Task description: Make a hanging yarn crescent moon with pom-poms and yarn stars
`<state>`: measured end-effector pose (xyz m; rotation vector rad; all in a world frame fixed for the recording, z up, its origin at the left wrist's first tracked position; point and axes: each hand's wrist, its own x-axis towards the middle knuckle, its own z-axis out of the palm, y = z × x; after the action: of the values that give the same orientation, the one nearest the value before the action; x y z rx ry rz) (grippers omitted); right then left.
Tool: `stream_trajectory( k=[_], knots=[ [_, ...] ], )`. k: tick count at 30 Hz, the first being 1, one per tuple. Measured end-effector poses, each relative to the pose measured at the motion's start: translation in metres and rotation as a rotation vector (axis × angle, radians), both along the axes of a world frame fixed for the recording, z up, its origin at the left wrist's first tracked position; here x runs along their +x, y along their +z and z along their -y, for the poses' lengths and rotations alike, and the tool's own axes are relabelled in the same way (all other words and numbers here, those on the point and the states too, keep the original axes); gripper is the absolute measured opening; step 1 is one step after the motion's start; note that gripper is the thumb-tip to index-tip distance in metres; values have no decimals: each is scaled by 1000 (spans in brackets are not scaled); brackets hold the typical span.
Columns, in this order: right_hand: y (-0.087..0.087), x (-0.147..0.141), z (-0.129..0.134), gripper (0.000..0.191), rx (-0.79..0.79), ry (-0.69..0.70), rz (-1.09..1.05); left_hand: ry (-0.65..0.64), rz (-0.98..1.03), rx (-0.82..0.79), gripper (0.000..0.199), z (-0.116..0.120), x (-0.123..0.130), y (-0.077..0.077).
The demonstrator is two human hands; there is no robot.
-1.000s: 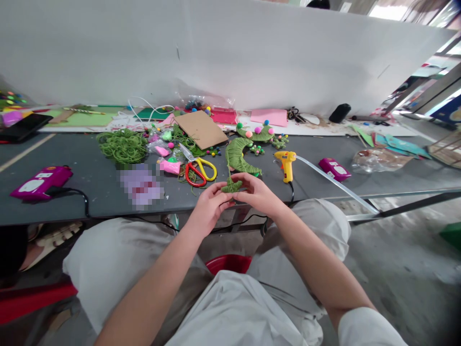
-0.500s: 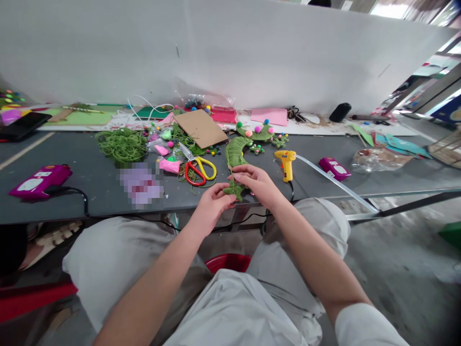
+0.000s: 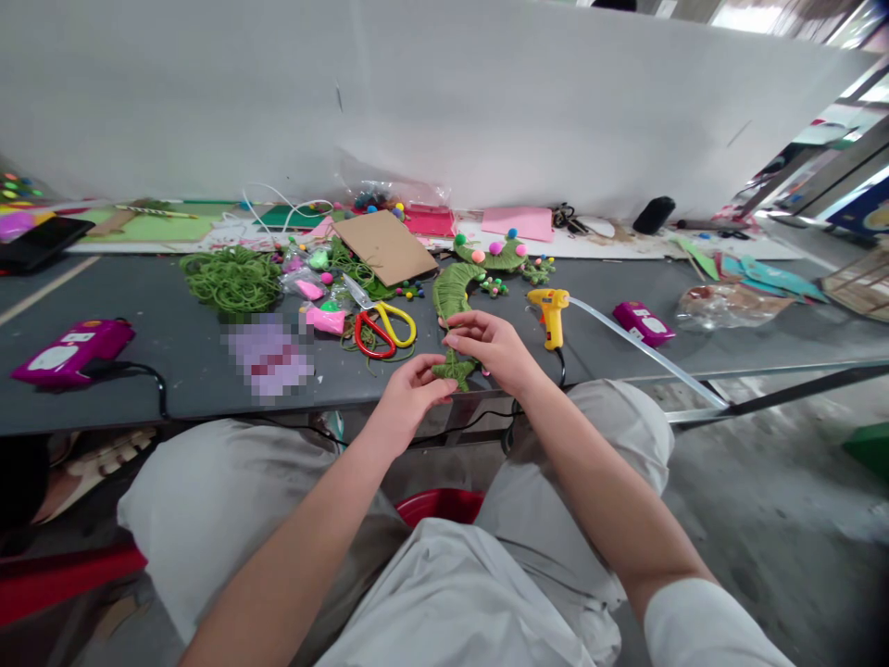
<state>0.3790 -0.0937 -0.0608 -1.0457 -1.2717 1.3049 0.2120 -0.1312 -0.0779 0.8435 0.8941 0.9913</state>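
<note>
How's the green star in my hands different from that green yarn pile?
The star is compact and pointed; the yarn pile is a loose, larger tangle. Your left hand holds the star; the yarn pile lies on the table. Both are green.

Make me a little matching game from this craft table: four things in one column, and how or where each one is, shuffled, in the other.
Things:
1. Green star
2. Scissors
3. Glue gun
4. Cardboard

Descriptions:
A. One red handle loop, one yellow
B. Plain brown, lying flat
C. Held in the left hand
D. Yellow, with a long pale stick at its back

Pairs: 1-C, 2-A, 3-D, 4-B
</note>
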Motion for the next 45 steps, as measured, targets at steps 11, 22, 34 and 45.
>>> stream_trajectory(
  k=[11,22,34,45],
  knots=[
    [5,7,5,42,1,128,33,6,-2,21,42,-3,-3,-6],
    [6,5,14,49,31,158,120,72,-147,157,41,1,1,1],
    [5,4,14,49,29,148,113,70,-200,225,37,1,1,0],
    [4,5,14,49,53,140,137,60,-206,235,36,0,0,-4]
  ],
)
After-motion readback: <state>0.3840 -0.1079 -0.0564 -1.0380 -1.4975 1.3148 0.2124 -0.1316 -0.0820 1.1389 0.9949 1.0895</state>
